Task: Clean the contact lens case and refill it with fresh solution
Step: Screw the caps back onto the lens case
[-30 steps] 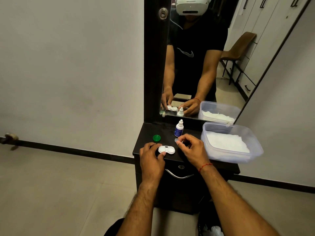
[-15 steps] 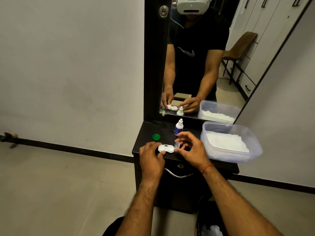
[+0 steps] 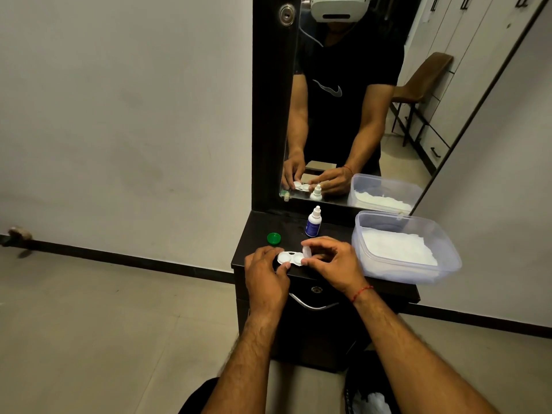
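Observation:
A white two-well contact lens case (image 3: 290,258) lies near the front edge of the dark dresser top (image 3: 257,231). My left hand (image 3: 264,276) grips its left end with curled fingers. My right hand (image 3: 333,262) pinches a small clear cap (image 3: 306,251) just above the case's right well. A green cap (image 3: 273,238) lies behind the left hand. A small white solution bottle with a blue label (image 3: 313,222) stands upright at the back.
A clear plastic tub (image 3: 448,249) holding white tissue sits on the right of the dresser, overhanging its edge. A tall mirror (image 3: 358,100) rises behind. A drawer handle (image 3: 312,304) is below the top.
My right hand has come down and left with the clear cap, from above the dresser to the case's right well. The left hand has stayed on the case.

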